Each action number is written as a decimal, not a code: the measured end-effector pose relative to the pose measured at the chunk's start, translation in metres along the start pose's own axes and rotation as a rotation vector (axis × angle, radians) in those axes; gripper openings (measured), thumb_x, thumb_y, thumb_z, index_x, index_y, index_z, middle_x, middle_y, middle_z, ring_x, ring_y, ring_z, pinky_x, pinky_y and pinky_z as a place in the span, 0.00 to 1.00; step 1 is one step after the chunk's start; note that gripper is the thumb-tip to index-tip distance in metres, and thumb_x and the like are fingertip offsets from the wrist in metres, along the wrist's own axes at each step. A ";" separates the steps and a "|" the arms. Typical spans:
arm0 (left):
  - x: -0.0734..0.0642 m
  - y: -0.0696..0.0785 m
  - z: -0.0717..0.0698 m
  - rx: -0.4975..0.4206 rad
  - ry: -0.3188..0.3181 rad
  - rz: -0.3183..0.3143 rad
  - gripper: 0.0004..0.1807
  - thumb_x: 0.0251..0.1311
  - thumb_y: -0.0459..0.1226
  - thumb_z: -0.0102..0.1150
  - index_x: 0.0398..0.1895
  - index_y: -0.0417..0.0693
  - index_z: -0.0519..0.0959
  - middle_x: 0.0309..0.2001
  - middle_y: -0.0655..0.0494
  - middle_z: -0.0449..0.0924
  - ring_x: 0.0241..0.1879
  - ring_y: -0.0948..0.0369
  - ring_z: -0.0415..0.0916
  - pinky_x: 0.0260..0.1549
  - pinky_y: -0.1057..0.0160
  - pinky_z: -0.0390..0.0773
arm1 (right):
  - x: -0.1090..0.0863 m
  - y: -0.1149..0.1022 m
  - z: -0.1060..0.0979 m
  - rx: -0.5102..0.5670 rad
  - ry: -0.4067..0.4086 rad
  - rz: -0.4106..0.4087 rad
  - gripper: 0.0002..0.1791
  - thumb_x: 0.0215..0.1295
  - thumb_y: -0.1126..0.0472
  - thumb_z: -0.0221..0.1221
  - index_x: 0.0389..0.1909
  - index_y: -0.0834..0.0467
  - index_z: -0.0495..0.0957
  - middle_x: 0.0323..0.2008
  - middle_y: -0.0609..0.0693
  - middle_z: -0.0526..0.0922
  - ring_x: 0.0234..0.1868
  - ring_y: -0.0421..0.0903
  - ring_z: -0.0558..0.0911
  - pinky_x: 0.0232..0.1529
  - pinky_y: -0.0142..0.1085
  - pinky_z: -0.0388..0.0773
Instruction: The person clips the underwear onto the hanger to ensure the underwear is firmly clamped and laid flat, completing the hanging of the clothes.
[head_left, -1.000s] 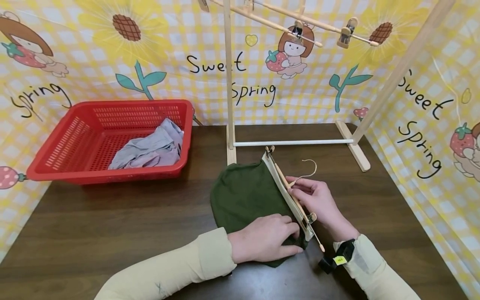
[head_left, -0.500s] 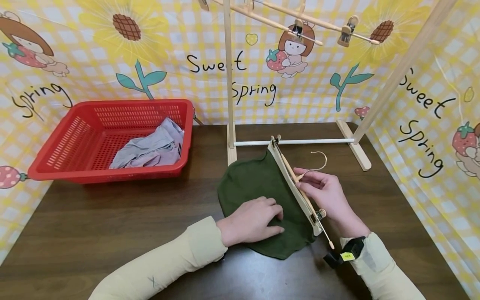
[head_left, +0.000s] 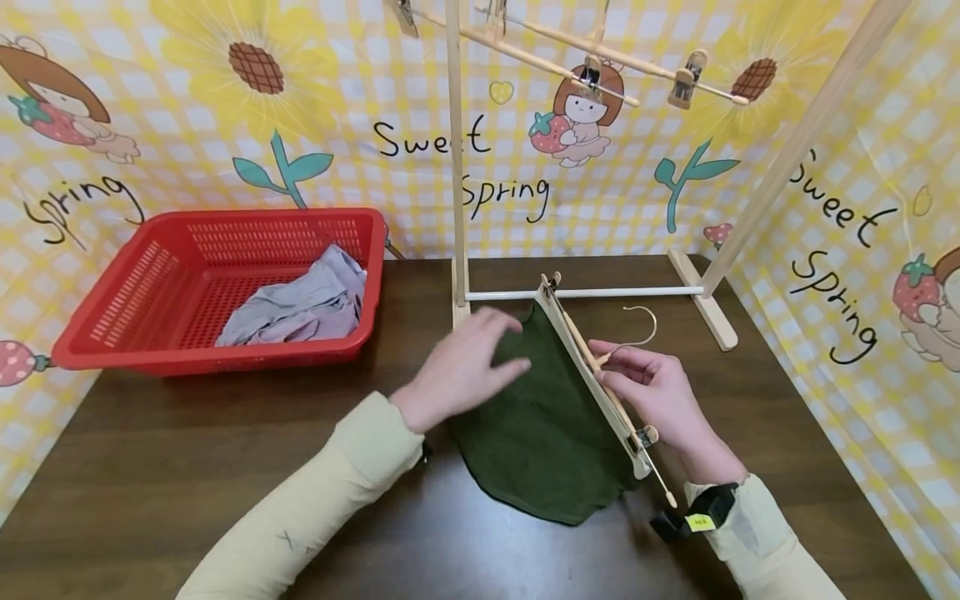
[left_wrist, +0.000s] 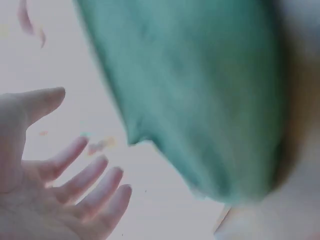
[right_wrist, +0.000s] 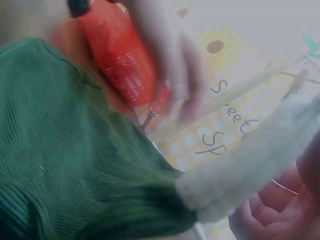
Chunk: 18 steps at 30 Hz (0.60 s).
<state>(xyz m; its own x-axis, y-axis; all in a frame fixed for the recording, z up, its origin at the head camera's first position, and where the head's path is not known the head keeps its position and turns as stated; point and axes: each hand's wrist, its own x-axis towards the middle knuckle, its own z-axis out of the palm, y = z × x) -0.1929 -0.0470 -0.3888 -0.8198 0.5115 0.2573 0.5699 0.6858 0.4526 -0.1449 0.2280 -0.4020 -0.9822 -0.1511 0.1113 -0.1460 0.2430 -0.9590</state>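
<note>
Right hand pinches the hanger; left hand, fingers spread, hovers by the cloth; clipping looks done; lifting would call for a level grip.

The basket is set at the far left of the table, with crumpled clothes held in its right part. The rack is placed to its right, before the wall cloth; 2 upper hangers are seen high there. Nearer, the garment is clipped along its right edge to 1 lower hanger, gripped from the right by the right hand. The left hand is held at the garment's far left.
</note>
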 end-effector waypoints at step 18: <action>0.109 -0.038 -0.104 -0.307 0.455 -0.263 0.35 0.78 0.50 0.48 0.80 0.44 0.54 0.72 0.47 0.66 0.64 0.54 0.72 0.61 0.62 0.71 | -0.002 0.001 -0.002 -0.038 -0.032 -0.032 0.06 0.67 0.68 0.66 0.41 0.68 0.84 0.57 0.56 0.83 0.41 0.41 0.85 0.39 0.30 0.80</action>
<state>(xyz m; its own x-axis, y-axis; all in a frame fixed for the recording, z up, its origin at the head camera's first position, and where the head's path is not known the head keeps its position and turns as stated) -0.3100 -0.0713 -0.2892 -0.9109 0.0262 0.4118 0.3587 0.5437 0.7588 -0.1437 0.2305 -0.4031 -0.9727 -0.1901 0.1331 -0.1827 0.2740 -0.9442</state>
